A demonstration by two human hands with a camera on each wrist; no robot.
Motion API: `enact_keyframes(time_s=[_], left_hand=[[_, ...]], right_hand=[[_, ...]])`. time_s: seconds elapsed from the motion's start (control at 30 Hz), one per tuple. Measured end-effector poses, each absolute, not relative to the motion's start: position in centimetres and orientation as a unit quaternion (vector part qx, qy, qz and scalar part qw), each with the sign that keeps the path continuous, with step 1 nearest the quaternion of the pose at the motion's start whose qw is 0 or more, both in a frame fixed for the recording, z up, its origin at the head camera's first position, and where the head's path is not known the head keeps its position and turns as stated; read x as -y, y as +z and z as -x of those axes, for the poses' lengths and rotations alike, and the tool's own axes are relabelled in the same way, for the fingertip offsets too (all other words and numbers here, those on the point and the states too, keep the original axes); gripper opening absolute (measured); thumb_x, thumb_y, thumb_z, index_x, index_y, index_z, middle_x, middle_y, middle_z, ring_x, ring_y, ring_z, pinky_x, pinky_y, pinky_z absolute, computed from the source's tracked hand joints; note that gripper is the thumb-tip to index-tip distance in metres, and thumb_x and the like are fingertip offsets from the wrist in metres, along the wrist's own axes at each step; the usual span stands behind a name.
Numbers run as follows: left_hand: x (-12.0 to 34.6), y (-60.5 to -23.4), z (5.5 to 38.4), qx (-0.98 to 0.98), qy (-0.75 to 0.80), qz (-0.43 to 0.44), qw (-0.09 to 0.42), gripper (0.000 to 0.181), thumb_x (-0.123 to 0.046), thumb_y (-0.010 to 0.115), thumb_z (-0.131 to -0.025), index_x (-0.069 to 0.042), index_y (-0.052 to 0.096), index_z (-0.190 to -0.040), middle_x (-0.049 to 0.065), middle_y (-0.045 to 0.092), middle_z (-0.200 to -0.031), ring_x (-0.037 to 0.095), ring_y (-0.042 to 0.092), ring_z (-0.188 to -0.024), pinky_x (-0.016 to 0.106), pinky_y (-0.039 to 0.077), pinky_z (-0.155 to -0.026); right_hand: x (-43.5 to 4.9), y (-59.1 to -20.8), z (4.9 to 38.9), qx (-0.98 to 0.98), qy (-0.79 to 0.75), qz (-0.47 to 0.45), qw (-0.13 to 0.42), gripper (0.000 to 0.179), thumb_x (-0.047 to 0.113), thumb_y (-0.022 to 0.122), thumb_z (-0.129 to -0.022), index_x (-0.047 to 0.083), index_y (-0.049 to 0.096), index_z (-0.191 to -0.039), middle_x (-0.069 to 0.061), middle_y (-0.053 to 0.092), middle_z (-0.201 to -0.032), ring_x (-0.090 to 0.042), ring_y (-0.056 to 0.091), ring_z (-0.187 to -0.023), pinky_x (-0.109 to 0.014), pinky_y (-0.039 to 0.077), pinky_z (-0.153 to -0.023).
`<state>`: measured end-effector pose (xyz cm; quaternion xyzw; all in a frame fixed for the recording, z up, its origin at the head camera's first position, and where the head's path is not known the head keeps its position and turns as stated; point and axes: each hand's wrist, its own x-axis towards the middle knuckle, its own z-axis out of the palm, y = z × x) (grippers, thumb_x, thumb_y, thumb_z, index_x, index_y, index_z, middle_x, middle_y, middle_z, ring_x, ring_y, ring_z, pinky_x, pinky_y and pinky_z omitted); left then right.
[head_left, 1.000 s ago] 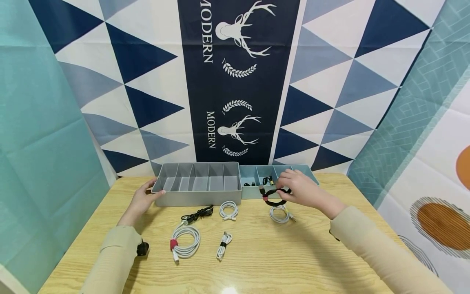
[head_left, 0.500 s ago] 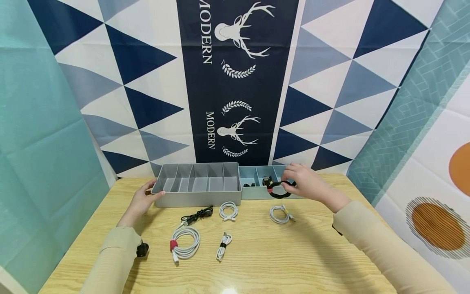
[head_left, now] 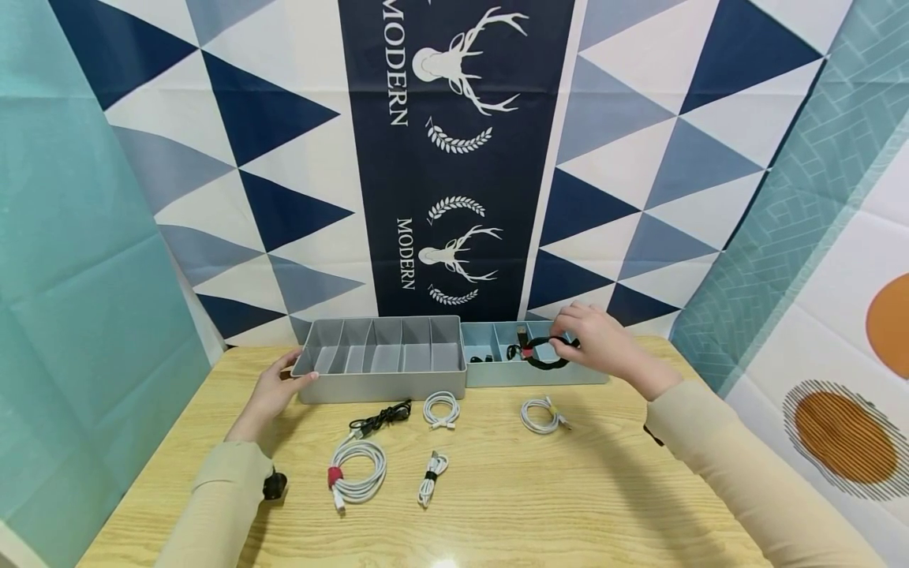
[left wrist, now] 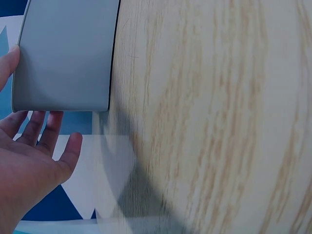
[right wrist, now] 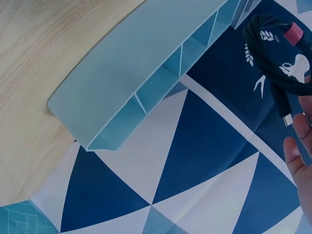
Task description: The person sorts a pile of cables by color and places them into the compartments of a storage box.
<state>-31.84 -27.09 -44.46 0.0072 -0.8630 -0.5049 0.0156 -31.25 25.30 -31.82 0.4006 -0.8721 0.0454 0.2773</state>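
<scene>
My right hand (head_left: pixel 596 335) pinches a coiled black USB cable (head_left: pixel 548 365) with a red cable tie, held over the blue divided box (head_left: pixel 511 375). In the right wrist view the coil (right wrist: pixel 258 63) hangs from the fingers, one metal plug pointing down. Small black items (head_left: pixel 481 359) lie in the blue box's left compartment; a short black cable (head_left: pixel 513 352) shows in the one beside it. My left hand (head_left: pixel 270 394) grips the left end of the grey divided box (head_left: pixel 387 386), thumb at the front rim. In the left wrist view, fingers (left wrist: pixel 51 129) meet its end wall.
On the wooden table (head_left: pixel 540 497) before the boxes lie a black cable bundle (head_left: pixel 383 418), a small white coil (head_left: pixel 441 410), a large white coil (head_left: pixel 362 472) with a red tie, a short white cable (head_left: pixel 431 477) and another white coil (head_left: pixel 541 416). Patterned cloth (head_left: pixel 298 197) hangs behind.
My right hand has moved up and to the right with the black cable, which has swung so one plug points up. My left hand stays on the grey box.
</scene>
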Motion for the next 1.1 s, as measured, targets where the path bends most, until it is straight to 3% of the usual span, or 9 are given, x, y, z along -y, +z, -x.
enact_keyframes(time_s=[1.1], left_hand=[[27.2, -44.6, 32.2, 0.864, -0.503, -0.022, 0.011, 0.092, -0.058, 0.060, -0.073, -0.014, 0.020, -0.143, 0.017, 0.023, -0.144, 0.036, 0.031, -0.124, 0.049, 0.033, -0.096]], right_hand=[[-27.0, -32.3, 33.2, 0.915, 0.037, -0.281, 0.288, 0.006, 0.021, 0.063, -0.077, 0.016, 0.061, -0.076, 0.002, 0.058, -0.077, -0.019, 0.050, -0.080, -0.035, 0.036, -0.064]])
